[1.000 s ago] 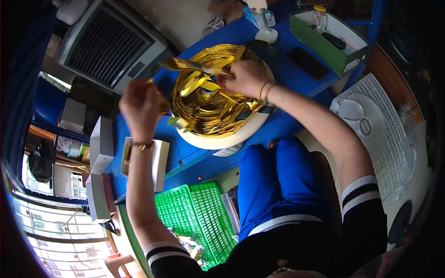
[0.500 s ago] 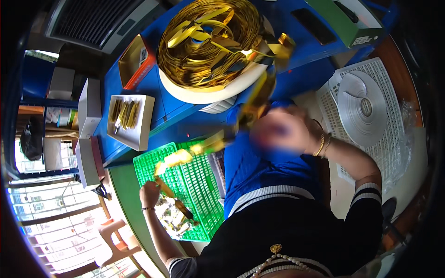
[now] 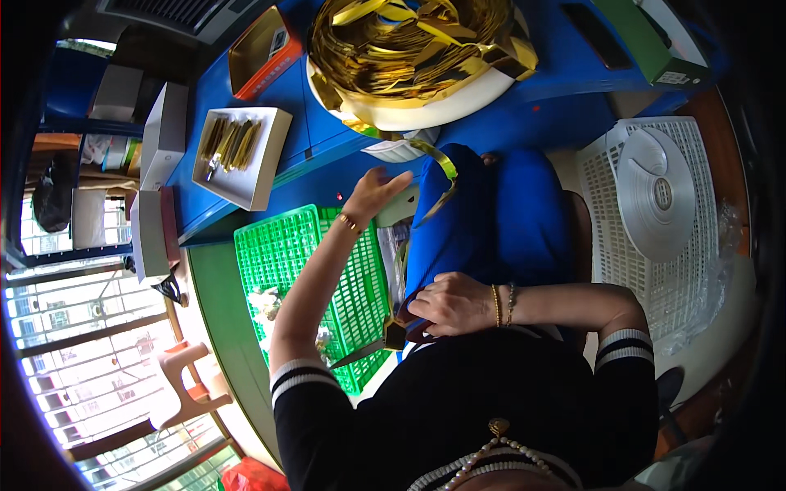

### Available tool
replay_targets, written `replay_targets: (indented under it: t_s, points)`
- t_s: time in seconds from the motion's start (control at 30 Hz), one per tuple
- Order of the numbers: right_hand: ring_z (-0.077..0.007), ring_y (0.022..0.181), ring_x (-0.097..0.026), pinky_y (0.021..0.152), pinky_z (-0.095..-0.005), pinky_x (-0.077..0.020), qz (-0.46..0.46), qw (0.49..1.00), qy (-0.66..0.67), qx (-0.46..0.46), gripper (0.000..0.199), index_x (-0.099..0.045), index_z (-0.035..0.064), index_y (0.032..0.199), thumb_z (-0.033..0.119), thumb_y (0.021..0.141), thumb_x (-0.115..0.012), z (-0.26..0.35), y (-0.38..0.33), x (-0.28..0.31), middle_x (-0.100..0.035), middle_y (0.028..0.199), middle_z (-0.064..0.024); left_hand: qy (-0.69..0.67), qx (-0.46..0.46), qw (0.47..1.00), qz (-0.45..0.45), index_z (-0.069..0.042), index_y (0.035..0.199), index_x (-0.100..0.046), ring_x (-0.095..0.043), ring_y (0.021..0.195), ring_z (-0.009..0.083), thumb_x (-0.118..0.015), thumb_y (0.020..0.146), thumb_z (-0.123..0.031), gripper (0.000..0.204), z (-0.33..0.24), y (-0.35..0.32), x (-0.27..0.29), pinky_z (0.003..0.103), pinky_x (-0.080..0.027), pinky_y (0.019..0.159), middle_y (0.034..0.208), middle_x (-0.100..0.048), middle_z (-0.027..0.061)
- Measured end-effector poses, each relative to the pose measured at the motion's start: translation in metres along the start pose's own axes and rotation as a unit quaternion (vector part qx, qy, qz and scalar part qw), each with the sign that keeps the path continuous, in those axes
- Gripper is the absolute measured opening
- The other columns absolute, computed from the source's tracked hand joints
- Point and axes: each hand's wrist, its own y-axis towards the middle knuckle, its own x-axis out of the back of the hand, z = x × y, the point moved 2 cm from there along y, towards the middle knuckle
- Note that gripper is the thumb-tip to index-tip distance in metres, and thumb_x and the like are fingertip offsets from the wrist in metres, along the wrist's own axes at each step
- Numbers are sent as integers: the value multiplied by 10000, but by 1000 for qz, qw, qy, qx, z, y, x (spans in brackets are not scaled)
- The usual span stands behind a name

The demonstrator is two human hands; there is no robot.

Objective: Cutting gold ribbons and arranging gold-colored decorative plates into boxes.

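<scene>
A: Starting from the left, what is hard to make out?

B: The window (image 3: 98, 360) is washed out by glare, and a red thing (image 3: 252, 476) is cut off by the lower edge. The gold pieces (image 3: 232, 147) in the shallow box (image 3: 260, 180) are too small to count. Then the left forearm (image 3: 315, 282) hides part of the green basket (image 3: 360, 278), and the pale scraps inside blur together.

A: And the grip?

B: The left hand (image 3: 372, 195) has thumb and fingers apart, nothing visible between them. The gold strip (image 3: 449, 168) hangs just to its right, apart from it, in front of the blue trousers (image 3: 491, 221). The gold coil (image 3: 385, 69) that it trails from sits higher, on a white base (image 3: 409, 110), its top cut off.

A: The right hand?

B: The right hand (image 3: 454, 304) is curled around a dark red piece (image 3: 416, 329), mostly hidden. Beside its fingertips is 1 gold fold (image 3: 395, 334); I can't tell whether it joins the strip.

A: Farther right?

B: A white roll (image 3: 659, 192) covers part of a white crate (image 3: 602, 176). The green box (image 3: 655, 49) runs off the top.
</scene>
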Motion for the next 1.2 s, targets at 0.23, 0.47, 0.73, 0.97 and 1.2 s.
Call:
replay_targets:
  t_s: [0.23, 0.47, 0.73, 0.97, 1.2]
  points:
    - [-234, 670, -608, 594, -347, -474, 31, 999, 1, 4, 254, -520, 37, 751, 196, 637, -681, 0, 7, -11, -571, 673, -81, -267, 29, 963, 11, -16, 907, -553, -554, 610, 138, -720, 728, -382, 440, 31, 44, -43, 253, -435, 550, 761, -614, 54]
    - [-252, 658, -624, 595, -354, -483, 78, 996, -9, -45, 214, -565, 36, 742, 213, 680, -667, -4, 15, -36, -606, 669, -105, -296, 42, 948, 111, -51, 868, -560, -522, 622, 86, -687, 777, -254, 257, 15, 44, -45, 224, -443, 609, 697, -532, -4]
    - [-218, 578, -615, 528, -335, -471, 145, 923, 177, -310, 288, -627, 29, 747, 311, 717, -674, -42, 20, -47, -616, 643, -105, -272, -25, 951, 147, 18, 1083, -540, -566, 625, 137, -568, 847, -187, 314, -40, -33, -3, 249, -459, 584, 822, -603, 69]
    - [-69, 478, -572, 394, -150, -399, 75, 714, 515, -469, 213, -583, 9, 865, 213, 830, -636, -60, -40, -8, -604, 671, -30, -316, -5, 948, 26, 20, 959, -595, -629, 646, 178, -489, 920, -263, 304, -6, -57, 88, 296, -504, 596, 742, -642, 89]
    - [-76, 562, -604, 471, -169, -450, 18, 777, 399, -488, 166, -562, 8, 845, 152, 820, -643, -49, -90, 57, -614, 676, -37, -329, -57, 942, 27, 12, 977, -525, -573, 605, 156, -425, 939, -265, 297, 11, -68, 114, 268, -443, 542, 739, -586, 90]
